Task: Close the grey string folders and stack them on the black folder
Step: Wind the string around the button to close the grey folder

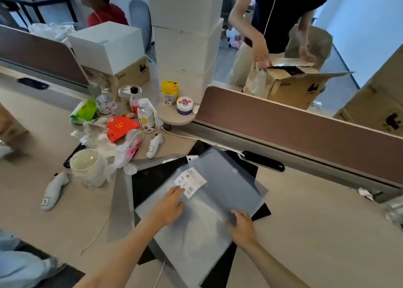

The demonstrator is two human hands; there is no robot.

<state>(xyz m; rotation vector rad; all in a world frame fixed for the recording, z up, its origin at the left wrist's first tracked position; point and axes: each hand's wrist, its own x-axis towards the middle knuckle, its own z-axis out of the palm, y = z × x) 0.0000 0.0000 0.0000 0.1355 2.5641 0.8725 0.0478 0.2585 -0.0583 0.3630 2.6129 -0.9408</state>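
On black folder (152, 178): grey string folder (202, 218), label "A4" (190, 182); both hands flat, pressing, gripping nothing.

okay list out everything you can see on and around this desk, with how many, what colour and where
grey string folder: at least two, translucent grey, stacked on the black folder, top one bearing a white A4 label
black folder: one, black, under the grey ones
white controller: two, white, left of the folders and near the bags
mug: one, white, left of the folders
orange packet: one, orange, amid the clutter
bottle: one, white patterned, beside the round shelf
yellow jar: one, yellow, on the round shelf
white jar: one, white and blue, on the same shelf
white boxes: several, stacked behind
left hand: flat on the top folder by the label
right hand: at the folder's right edge
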